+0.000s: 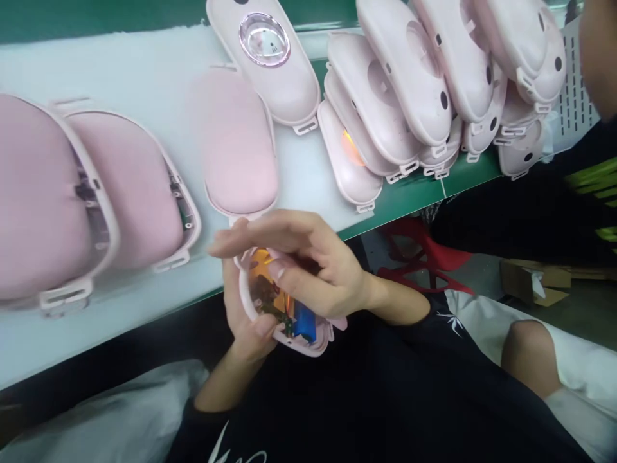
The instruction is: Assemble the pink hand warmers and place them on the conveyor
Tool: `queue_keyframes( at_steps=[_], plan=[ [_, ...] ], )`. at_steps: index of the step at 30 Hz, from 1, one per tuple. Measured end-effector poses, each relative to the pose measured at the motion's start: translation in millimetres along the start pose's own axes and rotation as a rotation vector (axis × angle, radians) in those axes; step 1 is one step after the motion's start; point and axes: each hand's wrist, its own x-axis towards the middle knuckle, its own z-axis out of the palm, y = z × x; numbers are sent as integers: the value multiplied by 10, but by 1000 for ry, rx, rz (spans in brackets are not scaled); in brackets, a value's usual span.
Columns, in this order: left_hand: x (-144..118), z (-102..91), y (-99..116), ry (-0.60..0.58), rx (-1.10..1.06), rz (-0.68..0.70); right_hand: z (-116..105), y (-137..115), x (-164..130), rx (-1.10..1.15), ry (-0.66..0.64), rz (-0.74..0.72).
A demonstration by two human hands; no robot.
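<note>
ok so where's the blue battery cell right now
In the head view, the blue cylindrical battery cell sits inside the open pink plastic shell held by both hands, low in the centre, just off the white bench edge, beside the green circuit board.

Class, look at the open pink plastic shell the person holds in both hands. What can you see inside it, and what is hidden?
Inside the open pink plastic shell lie a blue cylindrical cell, an orange sheet and a green circuit board. The right hand covers the rest; the left hand cups the shell's underside.
</note>
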Motion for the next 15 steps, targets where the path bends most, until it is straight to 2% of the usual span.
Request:
queue_keyframes(
  at_steps=[3,6,10,13,15],
  plan=[
    [21,27,16,-91,-1,18,7,-115,-1,-15,66,82],
    [23,-6,27,-164,52,34,9,-145,-15,-53,71,64],
    [-18,-46,57,-169,80,-6,19,-39,-33,-42,69,-32],
    [-18,-67,63,-129,244,-1,29,89,-40,-35,55,-75],
    [6,-75,37,-160,329,29,23,156,-52,-60,71,-73]
  ],
)
